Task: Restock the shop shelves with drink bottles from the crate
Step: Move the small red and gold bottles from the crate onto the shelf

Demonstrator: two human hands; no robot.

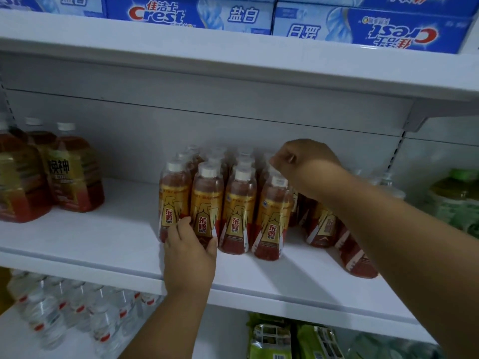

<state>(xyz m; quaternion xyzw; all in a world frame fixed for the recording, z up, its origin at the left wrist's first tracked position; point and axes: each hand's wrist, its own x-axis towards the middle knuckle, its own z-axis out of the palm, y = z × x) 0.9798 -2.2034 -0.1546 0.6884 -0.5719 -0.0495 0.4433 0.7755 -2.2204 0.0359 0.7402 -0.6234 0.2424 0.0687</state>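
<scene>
Bottles of amber drink, clear plastic with white caps and gold-and-red labels [207, 203], stand in tight rows on the white metal shelf [103, 242], front row just behind its front edge. Left hand [190, 255] wraps the base of the second front bottle, fingers curled around it. Right hand [300, 161] reaches farther back over the rear caps, fingers clenched; whether it pinches a cap, cannot tell. Judgement: full bottles, moderately heavy, stiff, smooth film labels likely slippery; grip mid-body or neck. More bottles lean toward the right side.
</scene>
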